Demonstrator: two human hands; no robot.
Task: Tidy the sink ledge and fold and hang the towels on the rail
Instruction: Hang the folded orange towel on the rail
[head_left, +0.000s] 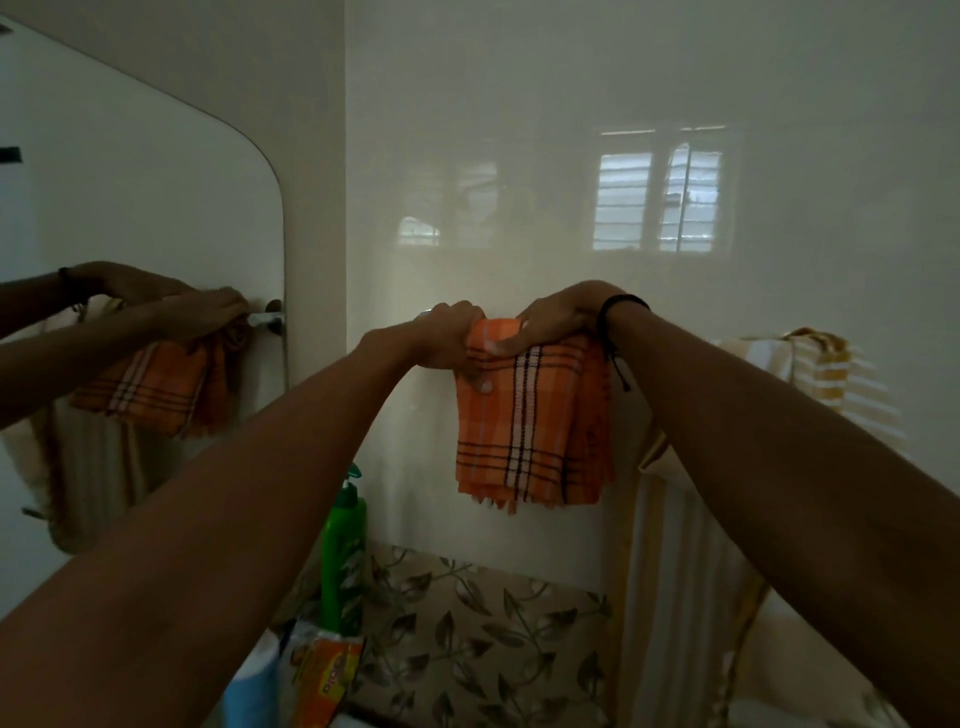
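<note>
An orange checked towel (530, 421), folded, hangs over the wall rail, whose end (425, 313) just shows beside my knuckles. My left hand (447, 338) grips the towel's top left edge at the rail. My right hand (558, 317) presses on its top right, thumb on the fabric. Further right a yellow-and-white striped towel (826, 374) is draped over the same rail, and a long cream striped towel (680, 571) hangs below my right forearm. Most of the rail is hidden by towels and hands.
A mirror (156, 218) on the left wall reflects my hands and the orange towel. Below stand a green pump bottle (343, 551), an orange packet (322, 675) and a blue-white item (254, 686). A leaf-patterned tile band (483, 623) runs beneath the rail.
</note>
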